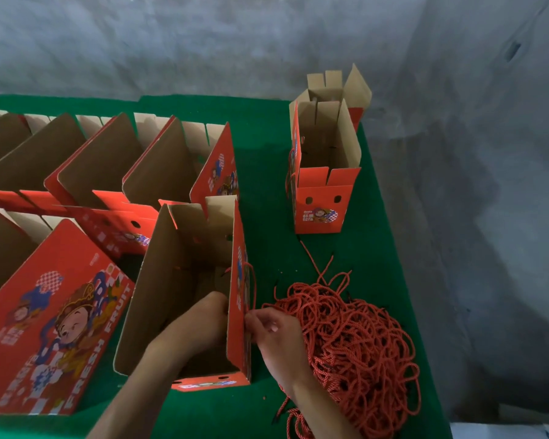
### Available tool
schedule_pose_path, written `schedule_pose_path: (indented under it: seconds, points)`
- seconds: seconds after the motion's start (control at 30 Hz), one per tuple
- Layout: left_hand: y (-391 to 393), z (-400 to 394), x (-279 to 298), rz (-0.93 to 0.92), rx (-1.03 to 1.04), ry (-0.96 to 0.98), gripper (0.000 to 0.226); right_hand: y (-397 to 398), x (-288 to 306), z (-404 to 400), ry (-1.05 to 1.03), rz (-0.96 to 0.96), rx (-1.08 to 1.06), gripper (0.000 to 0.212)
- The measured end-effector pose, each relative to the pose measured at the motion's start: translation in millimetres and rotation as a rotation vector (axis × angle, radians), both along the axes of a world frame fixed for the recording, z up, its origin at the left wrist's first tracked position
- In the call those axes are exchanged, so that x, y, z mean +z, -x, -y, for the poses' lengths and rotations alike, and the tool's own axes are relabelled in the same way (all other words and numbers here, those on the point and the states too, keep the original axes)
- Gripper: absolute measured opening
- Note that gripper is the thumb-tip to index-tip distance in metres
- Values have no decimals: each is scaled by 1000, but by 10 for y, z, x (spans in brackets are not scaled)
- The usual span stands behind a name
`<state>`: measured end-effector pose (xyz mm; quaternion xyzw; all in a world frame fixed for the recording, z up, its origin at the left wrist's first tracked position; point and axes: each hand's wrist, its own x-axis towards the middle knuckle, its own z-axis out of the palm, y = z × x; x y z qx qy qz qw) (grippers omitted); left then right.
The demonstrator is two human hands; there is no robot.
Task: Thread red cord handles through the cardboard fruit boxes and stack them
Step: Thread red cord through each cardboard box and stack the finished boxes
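An open red cardboard fruit box (184, 280) stands in front of me on the green table. My left hand (203, 318) reaches inside it, against the inner face of its right wall. My right hand (273, 331) is outside that wall and pinches a red cord (251, 286) that loops along the wall's outer face. A big heap of red cords (355, 343) lies just right of my right hand. Two boxes stacked one inside the other (325, 172) stand at the back right, a cord hanging on the left side.
Several open red boxes (108, 166) stand in rows on the left; the nearest (54, 318) shows its printed face. The green table (267, 134) ends at the right edge, past the cord heap. A grey wall rises behind.
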<state>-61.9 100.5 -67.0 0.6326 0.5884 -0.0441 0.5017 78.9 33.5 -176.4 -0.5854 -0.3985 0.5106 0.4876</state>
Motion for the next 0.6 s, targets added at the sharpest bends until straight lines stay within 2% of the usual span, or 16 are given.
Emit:
schedule_pose_path:
  seconds: [0.2, 0.33, 0.43, 0.6]
  points:
    - [-224, 17, 71, -281, -29, -94, 31, 0, -52, 21, -50, 12, 53, 22]
    - [-254, 64, 102, -401, -96, -342, 38, 76, -91, 48, 3, -62, 116, 29]
    - [-208, 49, 96, -287, -50, -410, 37, 119, -123, 102, 35, -126, 191, 38]
    - [-227, 128, 134, 168, 50, -211, 36, 111, -82, 95, 14, -144, 201, 46]
